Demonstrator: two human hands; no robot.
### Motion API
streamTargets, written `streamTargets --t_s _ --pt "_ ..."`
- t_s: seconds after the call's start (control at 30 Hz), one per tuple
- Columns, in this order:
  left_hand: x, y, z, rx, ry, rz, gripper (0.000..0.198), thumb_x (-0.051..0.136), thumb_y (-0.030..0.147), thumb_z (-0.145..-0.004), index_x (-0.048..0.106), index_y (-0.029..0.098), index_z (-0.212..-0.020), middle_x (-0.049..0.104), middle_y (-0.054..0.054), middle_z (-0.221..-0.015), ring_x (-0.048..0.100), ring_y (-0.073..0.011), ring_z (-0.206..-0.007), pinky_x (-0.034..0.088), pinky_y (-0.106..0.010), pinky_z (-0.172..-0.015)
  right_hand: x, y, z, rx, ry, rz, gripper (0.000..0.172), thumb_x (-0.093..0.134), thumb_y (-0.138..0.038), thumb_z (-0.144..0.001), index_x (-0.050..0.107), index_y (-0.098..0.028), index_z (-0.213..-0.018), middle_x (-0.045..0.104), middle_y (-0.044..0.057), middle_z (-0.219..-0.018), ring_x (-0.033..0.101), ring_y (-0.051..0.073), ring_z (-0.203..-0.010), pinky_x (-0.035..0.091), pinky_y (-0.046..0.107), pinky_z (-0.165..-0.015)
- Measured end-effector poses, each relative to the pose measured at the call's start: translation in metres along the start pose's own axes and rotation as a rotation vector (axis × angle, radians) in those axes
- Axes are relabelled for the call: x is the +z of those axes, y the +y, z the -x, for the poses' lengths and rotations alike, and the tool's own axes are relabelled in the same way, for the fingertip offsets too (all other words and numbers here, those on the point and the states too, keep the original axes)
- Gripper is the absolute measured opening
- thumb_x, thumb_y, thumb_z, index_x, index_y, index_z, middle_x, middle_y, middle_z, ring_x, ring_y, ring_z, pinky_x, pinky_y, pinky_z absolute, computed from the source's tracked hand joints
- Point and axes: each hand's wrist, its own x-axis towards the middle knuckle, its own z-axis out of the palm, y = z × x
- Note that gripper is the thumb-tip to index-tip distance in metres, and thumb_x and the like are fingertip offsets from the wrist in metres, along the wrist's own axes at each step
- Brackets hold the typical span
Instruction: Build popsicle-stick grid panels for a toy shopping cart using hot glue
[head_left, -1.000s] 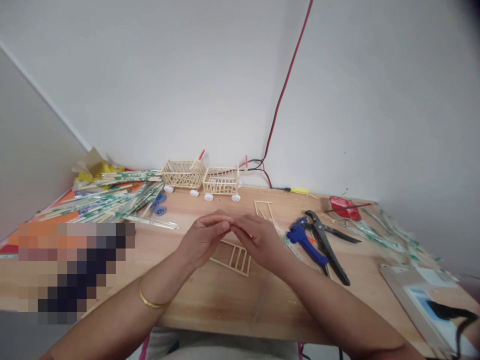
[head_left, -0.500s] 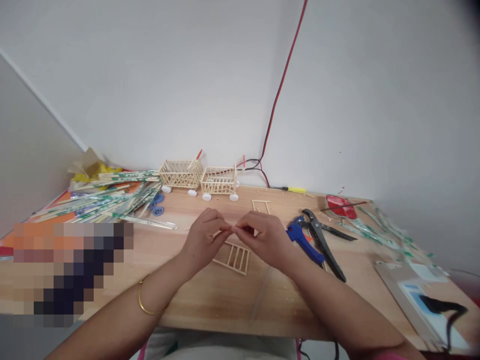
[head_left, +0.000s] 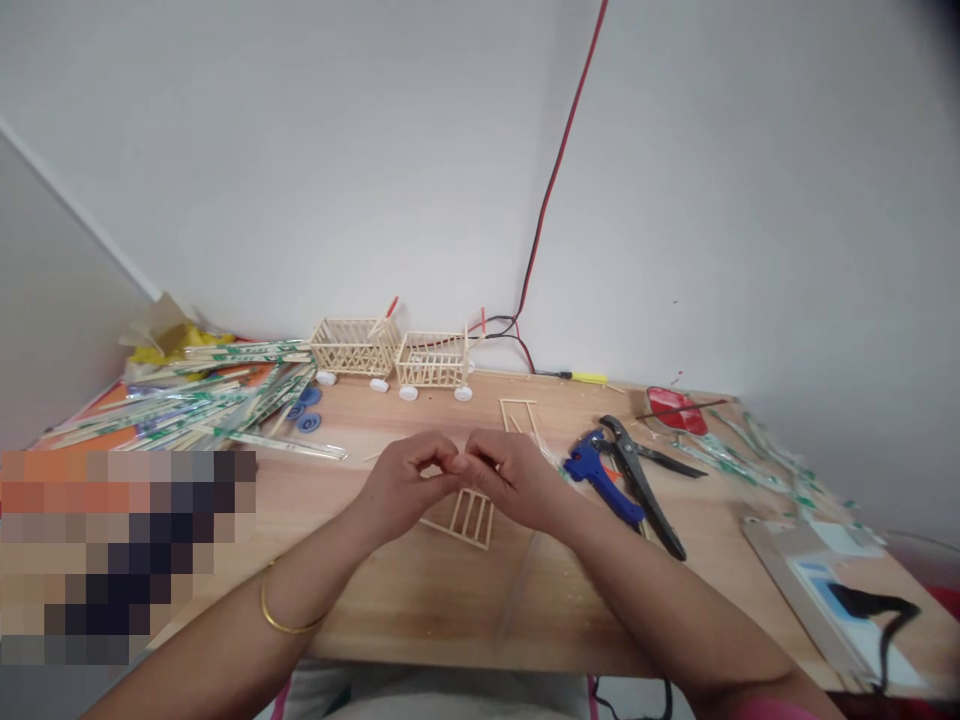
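Note:
My left hand [head_left: 401, 490] and my right hand [head_left: 521, 485] meet fingertip to fingertip above the middle of the table. Both pinch with thumb and fingers; whatever lies between them is hidden. Under them on the wood is a small ladder-like frame of thin sticks [head_left: 457, 536], partly covered by my hands. Just beyond my right hand lies another stick frame [head_left: 517, 402]. Farther back stand two little stick carts, a larger one [head_left: 352, 352] and a smaller one [head_left: 433, 373], both on white wheels.
Right of my hands lie a blue glue gun [head_left: 604, 488] and a black cutting tool [head_left: 641, 485]. Wrapped sticks [head_left: 225, 400] and blue wheels [head_left: 308, 422] are at left. A red dish [head_left: 675, 412], plastic wrappers [head_left: 780, 470] and a grey-white device [head_left: 802, 590] sit at right.
My hands have shifted slightly downward and their fingertips now press closer together, with the fingers more curled. The camera view has moved a little; the table items lie as before.

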Motion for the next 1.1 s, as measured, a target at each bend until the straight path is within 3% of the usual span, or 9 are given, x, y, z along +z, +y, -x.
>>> streamTargets --t_s 0.13,0.3,0.47,0.6,0.67,0.83,0.97,1.03,1.1 --pt "0.001 0.002 0.001 -0.073 -0.053 -0.023 0.016 0.067 0.028 -0.073 0.061 0.015 -0.066 0.058 0.0 -0.063 0.051 -0.0116 -0.063 0.039 -0.024 -0.059 0.0 -0.001 0.0 -0.128 -0.07 0.146 0.035 0.042 -0.039 -0.093 0.048 -0.018 -0.065 0.051 -0.001 -0.062 0.043 0.012 -0.06 0.025 0.025 -0.056" --pt "0.0 -0.002 -0.002 -0.19 -0.026 0.239 0.025 0.075 0.027 -0.063 0.055 0.015 -0.071 0.056 0.003 -0.064 0.051 -0.0097 -0.06 0.042 -0.022 -0.056 -0.002 -0.007 0.002 -0.154 -0.059 0.201 0.022 0.039 -0.025 -0.093 0.05 -0.018 -0.076 0.056 0.004 -0.073 0.046 0.015 -0.068 0.03 0.027 -0.063" --pt "-0.007 0.003 -0.002 -0.069 -0.063 0.141 0.015 0.071 0.027 -0.07 0.062 0.015 -0.071 0.061 -0.001 -0.068 0.054 -0.0119 -0.064 0.043 -0.024 -0.061 -0.007 -0.01 0.005 0.0 -0.08 -0.037 0.01 0.044 -0.02 -0.09 0.05 -0.019 -0.081 0.056 0.001 -0.075 0.049 0.013 -0.068 0.034 0.024 -0.061" --pt "-0.012 0.008 0.0 0.105 -0.056 -0.096 0.018 0.06 0.029 -0.081 0.063 0.016 -0.069 0.061 -0.001 -0.067 0.054 -0.0121 -0.064 0.041 -0.024 -0.061 -0.012 -0.009 0.007 -0.006 -0.112 -0.11 0.018 0.039 -0.024 -0.092 0.049 -0.019 -0.078 0.054 -0.001 -0.071 0.048 0.011 -0.065 0.034 0.022 -0.059" --pt "-0.016 0.006 0.001 0.111 0.013 -0.148 0.027 0.056 0.032 -0.084 0.059 0.017 -0.062 0.056 0.0 -0.06 0.05 -0.011 -0.058 0.039 -0.024 -0.058 -0.017 -0.008 0.007 -0.019 -0.079 -0.052 0.027 0.037 -0.028 -0.094 0.046 -0.019 -0.07 0.049 -0.002 -0.063 0.044 0.011 -0.059 0.03 0.023 -0.056" --pt "-0.036 -0.01 -0.004 0.056 0.366 -0.114 0.042 0.044 0.038 -0.089 0.049 0.018 -0.053 0.043 0.003 -0.049 0.044 -0.0117 -0.051 0.038 -0.026 -0.054 -0.045 0.007 0.004 0.093 0.144 0.099 0.042 0.039 -0.039 -0.092 0.035 -0.019 -0.055 0.035 -0.004 -0.051 0.034 0.009 -0.05 0.024 0.024 -0.05" --pt "-0.048 -0.014 -0.012 0.114 0.473 -0.177 0.033 0.043 0.037 -0.09 0.06 0.018 -0.068 0.061 -0.001 -0.074 0.057 -0.0151 -0.075 0.045 -0.029 -0.075 -0.069 0.034 0.003 0.215 0.246 0.246 0.031 0.045 -0.036 -0.089 0.048 -0.019 -0.063 0.048 -0.002 -0.056 0.044 0.012 -0.054 0.031 0.025 -0.054" --pt "-0.047 -0.015 -0.016 0.166 0.488 -0.2 0.021 0.05 0.035 -0.087 0.064 0.021 -0.094 0.063 -0.004 -0.101 0.057 -0.0177 -0.096 0.044 -0.032 -0.087 -0.079 0.049 0.007 0.236 0.222 0.344 0.012 0.05 -0.027 -0.085 0.059 -0.019 -0.085 0.062 0.003 -0.077 0.055 0.016 -0.071 0.039 0.027 -0.063" --pt "-0.045 -0.018 -0.018 0.199 0.499 -0.184 0.033 0.056 0.035 -0.083 0.057 0.025 -0.115 0.055 -0.005 -0.122 0.052 -0.0197 -0.11 0.042 -0.035 -0.093 -0.089 0.061 0.012 0.262 0.204 0.488 0.026 0.054 -0.021 -0.08 0.06 -0.022 -0.105 0.062 0.009 -0.107 0.057 0.022 -0.093 0.041 0.032 -0.075"
